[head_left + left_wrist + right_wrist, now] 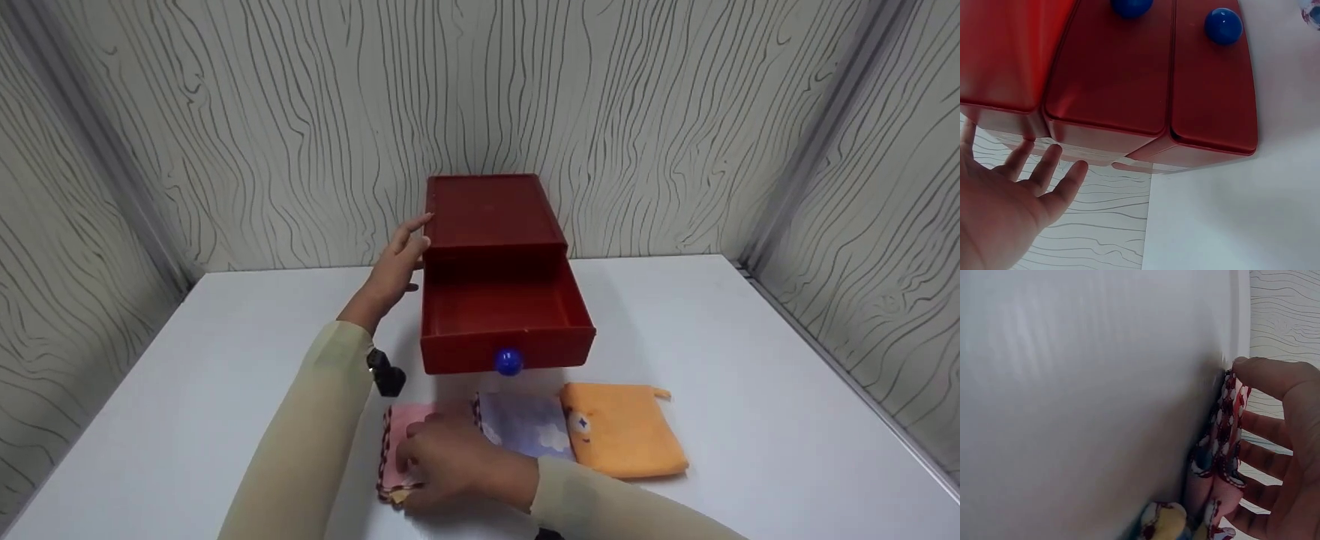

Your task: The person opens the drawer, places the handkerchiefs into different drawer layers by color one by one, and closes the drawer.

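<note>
White table [187, 390]: spread beneath everything else. Red drawer unit [491, 214]: stood toward the rear. Open drawer [461, 354]: projected toward the near side, ahead and slightly right of the right fingers. Left hand [391, 274]: held along the unit's left side, nearer the drawer than the right; fingers released and spread, contact with the side uncertain. Right hand [454, 461]: reached down to the pink cloth [405, 418], grasping between thumb and curled fingers, tips partly hidden. Orange cloth [626, 431]: lay rightmost in the row. Lavender cloth [521, 424]: lay in the middle. Pink cloth: lay leftmost, directly under the right fingers, nearer than the drawer; trimmed left edge ran front to back, long axis masked by the hand. Blue knob [508, 362]: projected from the drawer front, beyond the lavender cloth.
</note>
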